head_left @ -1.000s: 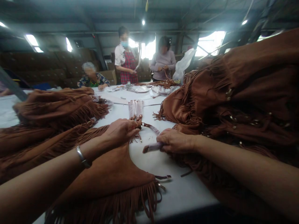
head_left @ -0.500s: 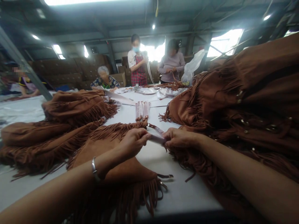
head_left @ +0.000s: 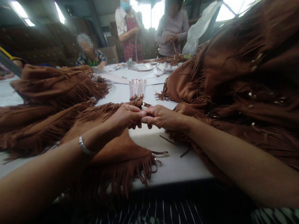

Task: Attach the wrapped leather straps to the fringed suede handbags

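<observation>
My left hand (head_left: 126,116) and my right hand (head_left: 162,117) meet above the white table (head_left: 173,166), their fingertips touching. Any pale strip between them is hidden by my fingers. Under my left forearm lies a brown fringed suede panel (head_left: 119,147), with a thin strap and metal buckle (head_left: 160,152) at its edge. My right forearm passes over the edge of a large heap of fringed suede (head_left: 235,81). A small metal-fitted strap end (head_left: 145,104) shows just beyond my hands.
More fringed suede pieces (head_left: 56,85) pile up at left. A bundle of pale pink strips (head_left: 137,88) stands ahead on the table. Across it, co-workers (head_left: 128,34) handle straps. Stacked cartons (head_left: 109,54) and a white plastic bag (head_left: 201,29) stand behind.
The view has tilted down, so the scene sits higher in the frame. My hands have closed together until the fingertips touch, and the pale strip seen between them no longer shows.
</observation>
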The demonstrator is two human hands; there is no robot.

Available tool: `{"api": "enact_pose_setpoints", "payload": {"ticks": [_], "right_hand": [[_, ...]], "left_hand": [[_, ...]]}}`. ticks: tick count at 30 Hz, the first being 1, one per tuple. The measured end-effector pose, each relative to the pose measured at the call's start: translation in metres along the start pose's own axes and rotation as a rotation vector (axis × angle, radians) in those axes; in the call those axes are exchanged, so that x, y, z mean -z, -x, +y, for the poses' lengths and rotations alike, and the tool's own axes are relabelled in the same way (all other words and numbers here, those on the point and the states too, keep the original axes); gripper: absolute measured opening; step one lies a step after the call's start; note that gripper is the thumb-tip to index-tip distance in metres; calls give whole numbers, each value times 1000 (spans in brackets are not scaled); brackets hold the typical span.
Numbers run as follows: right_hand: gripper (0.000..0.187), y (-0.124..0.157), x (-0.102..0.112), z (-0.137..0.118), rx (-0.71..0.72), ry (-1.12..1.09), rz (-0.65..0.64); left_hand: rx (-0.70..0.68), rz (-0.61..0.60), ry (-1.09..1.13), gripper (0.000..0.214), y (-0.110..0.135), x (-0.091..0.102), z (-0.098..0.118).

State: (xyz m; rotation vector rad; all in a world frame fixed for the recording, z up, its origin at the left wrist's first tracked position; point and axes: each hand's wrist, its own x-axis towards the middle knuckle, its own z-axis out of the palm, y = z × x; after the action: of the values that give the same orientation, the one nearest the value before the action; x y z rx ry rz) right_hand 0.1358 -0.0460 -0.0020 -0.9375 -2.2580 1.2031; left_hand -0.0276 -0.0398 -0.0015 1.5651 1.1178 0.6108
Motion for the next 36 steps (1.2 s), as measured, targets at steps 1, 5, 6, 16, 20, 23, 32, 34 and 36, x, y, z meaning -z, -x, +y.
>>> {"api": "enact_pose_setpoints", "payload": {"ticks": [1,5,6,16,20,23,32,34,36], "right_hand": [[16,0,-3,4,12,18,-2],[16,4,-3,17,-49,56,58],[16,6,-1,19,-70,40,74],[23,21,12,29,-74,-265,195],[24,24,12,29,-62,-281,183],[24,27,13,31,-68,-289,139],[30,21,15,28,-263,-396,202],[32,15,13,30,-317,-435,196],[34,7,9,33,-377,-510,235]], "left_hand": [[-3,0,-28,30,2,2,-1],[-116,252,-328,25,20,5,-7],[-207,382,-457,21,28,2,-9],[-525,-117,-1351,28,84,-73,-52],[-355,-181,-1178,19,59,-57,-53],[-207,-195,-777,19,40,-35,-46],[-57,-225,-223,30,4,-1,-38],[-65,-229,-190,27,-2,1,-46],[-44,-243,-127,25,-9,5,-53]]}}
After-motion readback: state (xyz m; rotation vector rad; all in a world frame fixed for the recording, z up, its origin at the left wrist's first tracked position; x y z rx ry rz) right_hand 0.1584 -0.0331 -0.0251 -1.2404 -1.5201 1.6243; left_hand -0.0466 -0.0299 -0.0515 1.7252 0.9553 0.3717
